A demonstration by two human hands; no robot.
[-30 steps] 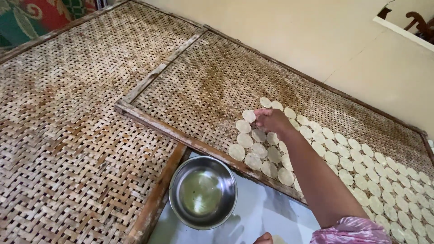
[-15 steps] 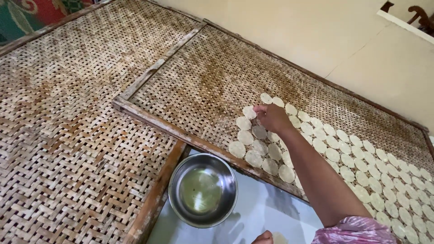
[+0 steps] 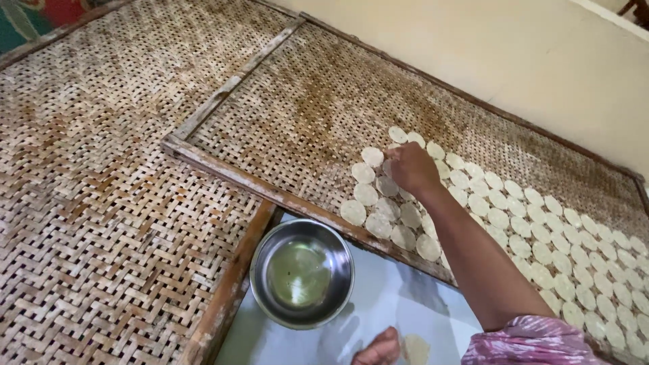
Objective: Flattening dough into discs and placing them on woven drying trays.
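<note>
From the head camera I record the right hand [image 3: 411, 167] stretched out over the far woven bamboo drying tray [image 3: 318, 101], the forearm running back toward the near right corner, where a pink patterned sleeve [image 3: 534, 341] shows. The fingers [image 3: 395, 162] are drawn narrow and pressed down at the left edge of the laid-out pale round dough discs [image 3: 541, 230]. I cannot tell whether they pinch a disc or only touch one, as the hand covers that spot.

The discs lie flat in close rows, edges near or touching, filling the right part of the tray from the hand out to the right border. The left half of that tray is bare weave with brown staining. Its wooden frame rail [image 3: 284, 199] runs diagonally just near of the discs.

The left hand [image 3: 380, 348] shows only in part at the bottom edge, resting on a pale blue sheet [image 3: 405, 297]. One more pale disc [image 3: 416, 349] lies just beside its fingers and seems to touch them; I cannot tell their spread.

A round steel bowl [image 3: 301, 273] stands upright on the sheet, just left of the left hand and close against the frame rail, with a little greenish liquid in it. A second woven tray [image 3: 101, 203] covers the left side. A cream floor [image 3: 514, 61] lies beyond the far tray.
</note>
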